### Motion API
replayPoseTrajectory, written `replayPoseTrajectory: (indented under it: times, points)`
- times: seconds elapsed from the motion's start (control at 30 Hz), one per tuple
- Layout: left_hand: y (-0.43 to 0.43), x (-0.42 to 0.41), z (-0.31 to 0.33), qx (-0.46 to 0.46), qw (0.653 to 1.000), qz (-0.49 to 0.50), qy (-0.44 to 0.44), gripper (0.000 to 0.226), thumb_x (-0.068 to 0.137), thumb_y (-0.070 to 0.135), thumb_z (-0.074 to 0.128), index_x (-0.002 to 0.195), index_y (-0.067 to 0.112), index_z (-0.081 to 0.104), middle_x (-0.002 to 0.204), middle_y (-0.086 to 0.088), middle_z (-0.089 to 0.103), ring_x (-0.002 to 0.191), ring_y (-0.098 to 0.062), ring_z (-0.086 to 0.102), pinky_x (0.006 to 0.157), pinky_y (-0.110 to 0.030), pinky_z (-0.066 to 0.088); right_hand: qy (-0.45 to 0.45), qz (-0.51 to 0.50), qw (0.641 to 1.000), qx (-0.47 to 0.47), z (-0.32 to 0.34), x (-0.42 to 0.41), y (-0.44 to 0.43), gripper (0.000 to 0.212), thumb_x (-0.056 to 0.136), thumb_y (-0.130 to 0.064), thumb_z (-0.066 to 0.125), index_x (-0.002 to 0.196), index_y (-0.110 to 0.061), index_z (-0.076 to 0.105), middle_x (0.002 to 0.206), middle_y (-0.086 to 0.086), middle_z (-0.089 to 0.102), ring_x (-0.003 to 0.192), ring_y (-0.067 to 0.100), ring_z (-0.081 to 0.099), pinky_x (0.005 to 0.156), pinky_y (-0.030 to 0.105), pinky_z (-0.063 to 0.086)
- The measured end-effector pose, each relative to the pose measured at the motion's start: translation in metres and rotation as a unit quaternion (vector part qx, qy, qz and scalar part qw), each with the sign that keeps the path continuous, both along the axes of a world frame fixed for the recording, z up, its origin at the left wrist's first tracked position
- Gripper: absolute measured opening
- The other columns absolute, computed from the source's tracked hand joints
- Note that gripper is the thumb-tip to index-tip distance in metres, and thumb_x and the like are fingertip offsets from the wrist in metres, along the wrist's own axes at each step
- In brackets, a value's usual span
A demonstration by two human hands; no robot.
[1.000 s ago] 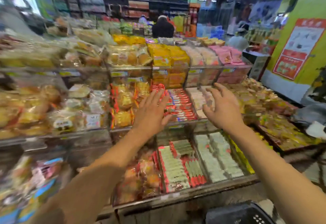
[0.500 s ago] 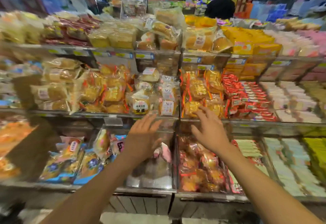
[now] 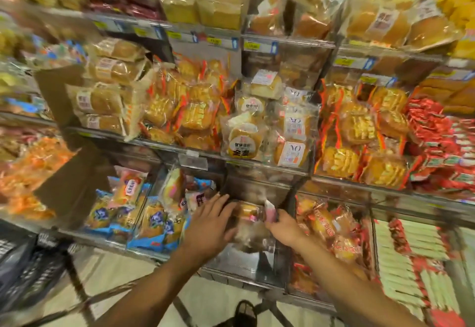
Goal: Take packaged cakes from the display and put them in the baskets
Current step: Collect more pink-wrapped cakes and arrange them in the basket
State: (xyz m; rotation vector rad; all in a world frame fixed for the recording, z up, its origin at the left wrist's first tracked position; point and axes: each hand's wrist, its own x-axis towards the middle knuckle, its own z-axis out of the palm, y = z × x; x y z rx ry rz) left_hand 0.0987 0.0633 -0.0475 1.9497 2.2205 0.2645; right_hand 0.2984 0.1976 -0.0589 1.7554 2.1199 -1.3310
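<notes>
Both hands are down in a clear bin (image 3: pixel 241 262) on the btm row of the display, near the mid. The left hand (image 3: pixel 209 226) has a wide grip: fingers straight, laid on the side of a cake pack (image 3: pixel 248 212). The right hand (image 3: pixel 286 226) has a narrow grip & pinches the pink end of that same pack, tho this part is a bit blurry. The cake pack is in the bin, between the two hands, not lifted out yet.

The basket (image 3: pixel 25 272) is dark & sits low on the left, well apart from the hands. It's too blurry to tell if any cakes are in it.

So the task looks to be at the take step w/ this one pack. Left to do: lift it out, bring it left & down, put it in the basket, then go back for more. There's lots more to pick from, e.g. blue packs (image 3: pixel 154 221) just left of the bin & orange packs (image 3: pixel 331 226) just right of it.
</notes>
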Motion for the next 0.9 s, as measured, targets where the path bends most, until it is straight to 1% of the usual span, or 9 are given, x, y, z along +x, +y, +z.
replayPoseTrajectory:
  times: [0.07,0.13,0.23,0.33,0.47,0.6,0.77,0.83,0.9]
  points:
    - [0.002,-0.001,-0.012,-0.013,1.000,0.016,-0.006,0.069,0.097,0.056,0.052,0.158,0.028,0.035,0.167,0.000,0.030,0.156,-0.025,0.022,0.126,-0.047,0.023,-0.018,-0.020,0.999,-0.031,-0.022,-0.013,0.011,0.029,0.095,-0.028,0.064,0.114,-0.010,0.054,0.111,0.011,0.062,0.096,0.024,0.059,0.080,0.034,0.047]
    - [0.005,-0.004,-0.025,-0.034,0.999,0.023,0.001,0.070,0.095,0.058,0.053,0.156,0.027,0.039,0.166,-0.001,0.034,0.154,-0.027,0.028,0.125,-0.048,0.028,-0.050,-0.025,0.998,-0.017,-0.043,-0.026,0.025,0.051,0.095,-0.033,0.066,0.133,-0.005,0.046,0.125,0.016,0.062,0.113,0.033,0.062,0.089,0.035,0.048]
    - [0.006,-0.007,-0.040,-0.048,0.998,0.038,0.003,0.071,0.090,0.063,0.045,0.151,0.026,0.046,0.161,-0.002,0.041,0.149,-0.027,0.039,0.119,-0.049,0.038,-0.094,-0.037,0.995,-0.013,-0.065,-0.038,0.042,0.075,0.097,-0.034,0.061,0.151,0.003,0.025,0.147,0.025,0.047,0.134,0.039,0.050,0.105,0.037,0.043]
    - [0.005,-0.006,-0.048,-0.037,0.998,0.049,-0.019,0.068,0.092,0.061,0.047,0.151,0.028,0.045,0.161,-0.001,0.040,0.149,-0.027,0.036,0.117,-0.050,0.039,-0.124,-0.003,0.992,-0.011,-0.080,-0.049,0.052,0.074,0.102,-0.028,0.051,0.156,0.003,0.013,0.155,0.029,0.032,0.141,0.042,0.040,0.113,0.038,0.037]
    - [0.004,-0.010,-0.055,-0.030,0.997,0.058,-0.051,0.065,0.096,0.059,0.050,0.153,0.028,0.042,0.164,0.000,0.035,0.152,-0.025,0.030,0.121,-0.048,0.034,-0.165,0.028,0.985,0.044,-0.100,-0.061,0.066,0.051,0.103,-0.018,0.039,0.148,0.005,0.031,0.145,0.023,0.050,0.132,0.038,0.053,0.106,0.041,0.046]
    - [0.002,-0.015,-0.056,-0.031,0.992,0.077,-0.096,0.069,0.096,0.061,0.048,0.156,0.028,0.039,0.165,0.002,0.031,0.154,-0.021,0.026,0.124,-0.042,0.028,-0.194,0.110,0.972,0.073,-0.100,-0.060,0.076,0.041,0.104,-0.012,0.034,0.140,-0.006,0.054,0.143,0.016,0.055,0.130,0.034,0.056,0.105,0.040,0.048]
    - [0.007,-0.019,-0.048,-0.016,0.978,0.109,-0.178,0.066,0.095,0.054,0.055,0.155,0.029,0.040,0.160,0.006,0.038,0.148,-0.014,0.033,0.120,-0.037,0.034,-0.224,0.145,0.962,0.051,-0.078,-0.058,0.077,0.030,0.092,-0.008,0.054,0.118,-0.006,0.070,0.125,0.014,0.069,0.116,0.032,0.066,0.090,0.037,0.055]
    - [0.011,-0.019,-0.045,-0.014,0.967,0.125,-0.221,0.062,0.096,0.048,0.060,0.153,0.032,0.041,0.155,0.008,0.044,0.142,-0.010,0.040,0.115,-0.033,0.039,-0.243,0.163,0.956,0.028,-0.063,-0.058,0.075,0.027,0.086,-0.011,0.064,0.112,-0.007,0.072,0.116,0.010,0.073,0.105,0.028,0.071,0.078,0.033,0.057]
    - [0.016,-0.018,-0.044,-0.009,0.953,0.143,-0.266,0.058,0.097,0.045,0.062,0.150,0.033,0.044,0.149,0.011,0.050,0.134,-0.005,0.047,0.110,-0.030,0.043,-0.253,0.190,0.948,0.023,-0.043,-0.058,0.074,0.032,0.081,-0.019,0.073,0.112,-0.010,0.071,0.114,0.007,0.073,0.103,0.025,0.072,0.076,0.029,0.056]
